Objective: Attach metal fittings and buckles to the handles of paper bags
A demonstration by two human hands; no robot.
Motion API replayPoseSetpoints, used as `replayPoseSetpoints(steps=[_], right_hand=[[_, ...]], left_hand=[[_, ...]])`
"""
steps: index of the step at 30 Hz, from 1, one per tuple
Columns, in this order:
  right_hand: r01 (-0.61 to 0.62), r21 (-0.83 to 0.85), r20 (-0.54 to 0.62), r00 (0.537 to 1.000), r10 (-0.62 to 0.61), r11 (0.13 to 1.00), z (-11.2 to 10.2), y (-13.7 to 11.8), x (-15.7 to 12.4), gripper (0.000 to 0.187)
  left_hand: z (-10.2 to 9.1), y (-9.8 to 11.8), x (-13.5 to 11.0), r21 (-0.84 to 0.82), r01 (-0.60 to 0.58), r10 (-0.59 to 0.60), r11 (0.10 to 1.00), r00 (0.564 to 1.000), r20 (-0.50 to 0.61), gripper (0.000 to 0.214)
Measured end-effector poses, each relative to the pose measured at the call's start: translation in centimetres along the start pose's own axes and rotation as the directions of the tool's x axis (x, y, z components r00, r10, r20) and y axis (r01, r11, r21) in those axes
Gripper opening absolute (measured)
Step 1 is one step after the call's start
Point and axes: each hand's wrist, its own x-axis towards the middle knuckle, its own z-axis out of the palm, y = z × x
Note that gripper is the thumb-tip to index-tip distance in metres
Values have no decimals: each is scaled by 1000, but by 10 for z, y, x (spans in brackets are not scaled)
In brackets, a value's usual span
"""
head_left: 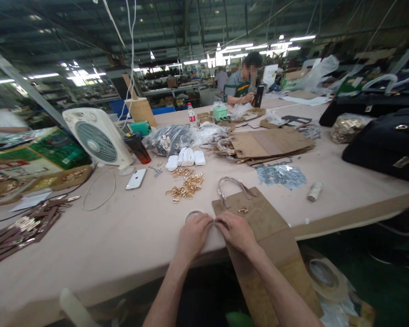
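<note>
My left hand (197, 230) and my right hand (236, 231) meet fingertip to fingertip just above the table's near edge. Both are pinched closed; whatever lies between the fingers is too small or hidden to make out. Behind my left fingers, a ring-shaped roll (192, 214) shows only its upper rim. My right hand and forearm are over a brown bag piece (271, 215), which hangs down over the table edge. A plastic-wrapped handle (232, 179) arches from its far end, and a few small gold fittings (243, 209) lie on it.
Gold hardware (187, 185), grey metal plates (282, 175) and a white phone (135, 179) lie beyond my hands. Stacked brown pieces (272, 144) lie farther back. A fan (95, 136) and strap pieces (29, 227) are left, dark bags (388, 145) right. A co-worker (241, 81) sits opposite.
</note>
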Motion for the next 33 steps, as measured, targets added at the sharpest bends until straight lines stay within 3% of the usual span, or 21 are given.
replayPoseSetpoints(steps=[11,16,22,28,30,33], right_hand=[[-7,-45,47,999,9,999,-4,-4,1,5],[1,30,62,998,-3,1000,-6,-11,2,5],[88,229,9,996,-92,969,1,-18,4,12],[265,200,-3,963,-270,943,16,-16,0,18],[278,291,-83,961,-265,916,15,-18,-1,14],[193,464,-325,945,-36,864,4,-17,0,10]], left_hand=[[-4,6,5,-50,-17,20,999,997,72,22],[-5,0,2,-177,25,-8,984,995,99,21],[-11,-5,-3,-432,39,-35,901,999,17,18],[-9,-6,2,-488,88,-155,869,983,-98,17],[-7,-6,3,-467,85,-181,880,970,-163,15],[-5,-7,0,-384,44,-154,922,953,-261,13]])
